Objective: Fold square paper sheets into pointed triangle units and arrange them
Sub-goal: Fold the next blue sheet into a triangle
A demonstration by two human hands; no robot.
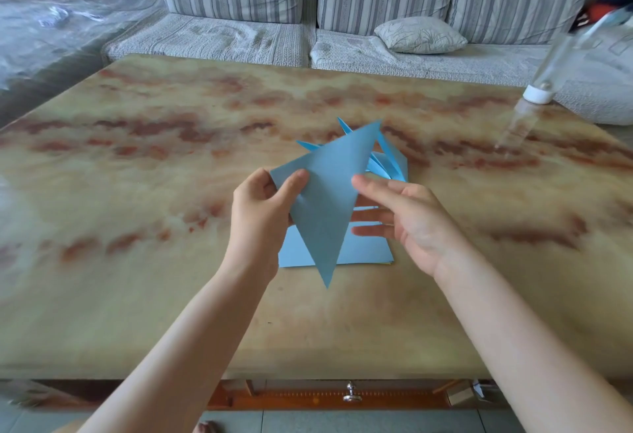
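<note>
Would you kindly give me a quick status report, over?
Status: left grip pinches folded blue triangle; right grip open, fingers straight at its edge. Beneath, paper stack; beyond, finished units. Nothing blocking.

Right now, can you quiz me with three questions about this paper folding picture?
1. True or false: the left hand grips the blue triangle.
2. The flat blue sheets lie on: A the table, B the sofa, C the floor.
3. Fill in: the bottle cap is ____.
Key: 1 true; 2 A; 3 white.
</note>
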